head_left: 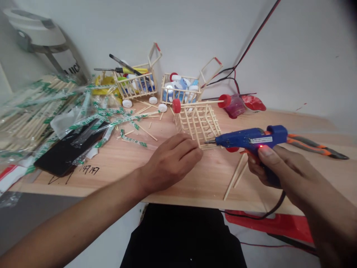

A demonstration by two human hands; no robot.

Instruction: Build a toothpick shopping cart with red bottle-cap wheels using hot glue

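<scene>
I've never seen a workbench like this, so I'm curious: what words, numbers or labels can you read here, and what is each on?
"147 147": handwritten in dark ink on the wooden tabletop.
"uch": dark letters, apparently part of a longer word, on the white container.
White sticker on the blue hot glue gun: too small to read.
Green print on the clear wrappers: too blurred to read.

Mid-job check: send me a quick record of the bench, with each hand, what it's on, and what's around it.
left hand: fingertips at the lower edge of the wooden-stick lattice cart frame
right hand: gripping the blue hot glue gun, nozzle toward the frame, red light lit
on frame: wooden axle with red bottle-cap wheels
right side: orange-and-black pliers, loose wooden sticks
behind: wooden-stick cart holding white and blue bottle caps
</scene>
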